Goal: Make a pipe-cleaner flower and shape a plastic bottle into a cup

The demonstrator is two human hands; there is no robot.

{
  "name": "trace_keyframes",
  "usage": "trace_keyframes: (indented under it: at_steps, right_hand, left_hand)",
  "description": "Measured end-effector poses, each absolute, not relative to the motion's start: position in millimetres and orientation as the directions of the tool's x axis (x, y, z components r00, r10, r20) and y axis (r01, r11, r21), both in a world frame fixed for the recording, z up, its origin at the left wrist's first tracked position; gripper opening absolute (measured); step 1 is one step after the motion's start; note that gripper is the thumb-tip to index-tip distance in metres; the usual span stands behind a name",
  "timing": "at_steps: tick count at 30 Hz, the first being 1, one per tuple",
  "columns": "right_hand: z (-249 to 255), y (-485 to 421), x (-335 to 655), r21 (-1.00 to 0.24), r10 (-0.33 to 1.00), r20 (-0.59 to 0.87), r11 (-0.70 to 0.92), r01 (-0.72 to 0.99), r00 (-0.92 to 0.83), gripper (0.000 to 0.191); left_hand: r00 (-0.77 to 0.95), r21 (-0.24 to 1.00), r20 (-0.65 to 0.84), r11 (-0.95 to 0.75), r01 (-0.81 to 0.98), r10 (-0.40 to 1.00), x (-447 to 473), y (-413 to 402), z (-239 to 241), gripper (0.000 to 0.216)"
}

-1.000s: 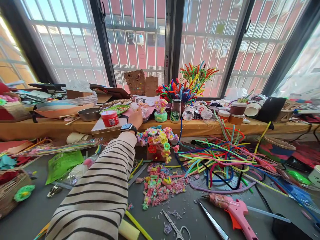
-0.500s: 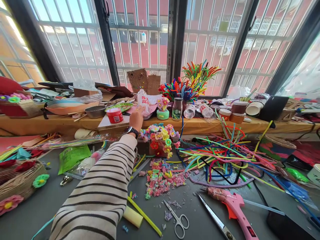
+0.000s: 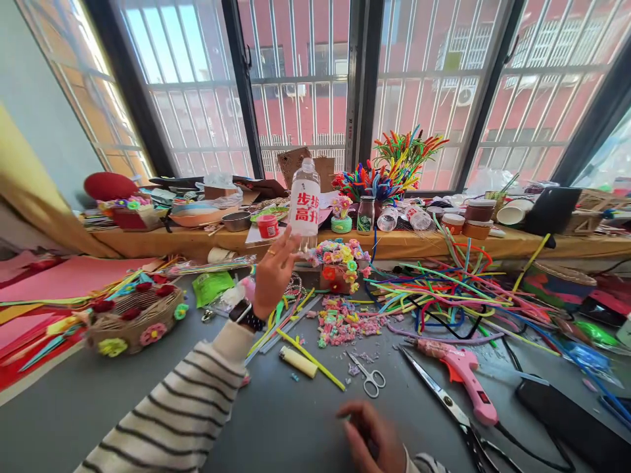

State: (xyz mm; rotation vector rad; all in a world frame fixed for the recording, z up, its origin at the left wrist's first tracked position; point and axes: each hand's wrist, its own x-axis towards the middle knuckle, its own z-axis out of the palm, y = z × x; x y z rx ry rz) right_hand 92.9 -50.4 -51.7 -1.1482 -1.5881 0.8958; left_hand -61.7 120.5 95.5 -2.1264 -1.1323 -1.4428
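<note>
My left hand (image 3: 273, 272) holds a clear plastic bottle (image 3: 304, 205) with a white label and red characters, upright, lifted above the grey table (image 3: 123, 387). Its fingers grip the bottle's base. A black watch sits on that wrist, above a striped sleeve. My right hand (image 3: 372, 437) is low at the bottom edge over the table, fingers loosely curled, with nothing visible in them. Small scissors (image 3: 369, 377) lie just beyond it.
A pile of coloured pipe cleaners (image 3: 444, 289) covers the right side. A pink glue gun (image 3: 466, 378) and large scissors (image 3: 444, 404) lie at the front right. A flower-trimmed basket (image 3: 133, 318) stands left. The window ledge (image 3: 394, 243) carries jars, cups and a red tub (image 3: 268, 226).
My left hand took the bottle from the ledge and drew it back and up toward me. My right hand has come into view at the bottom. The view shifted back and left.
</note>
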Motion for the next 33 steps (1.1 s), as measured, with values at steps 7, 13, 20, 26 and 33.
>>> trace_keyframes:
  at_steps: [7, 13, 20, 26, 33]
  right_hand:
    - [-19.5, -42.0, 92.2, -0.918, 0.913, 0.394, 0.397, -0.014, 0.108, 0.039]
    - [-0.5, -34.4, 84.1, -0.9, 0.963, 0.262, 0.267, -0.344, 0.061, 0.048]
    - [-13.4, -48.7, 91.9, -0.948, 0.976, 0.152, 0.189, -0.258, 0.158, 0.04]
    - [-11.7, -72.7, 116.1, -0.836, 0.931, 0.361, 0.352, 0.422, -0.062, 0.057]
    - [4.0, -92.2, 121.5, -0.609, 0.915, 0.297, 0.402, 0.684, -0.274, 0.067]
  left_hand:
    - [0.194, 0.263, 0.852, -0.718, 0.645, 0.487, -67.4, 23.0, 41.8, 0.039]
    - [0.377, 0.229, 0.791, -0.804, 0.549, 0.482, -55.0, -30.0, -3.5, 0.046]
    - [0.65, 0.04, 0.64, -0.863, 0.504, 0.41, -56.2, -54.0, -10.2, 0.056]
    - [0.817, -0.504, 0.507, -0.674, 0.54, 0.275, -54.2, -54.2, 23.0, 0.044]
    - [0.879, -0.675, 0.432, -0.573, 0.464, 0.203, -43.1, -57.8, 33.4, 0.029]
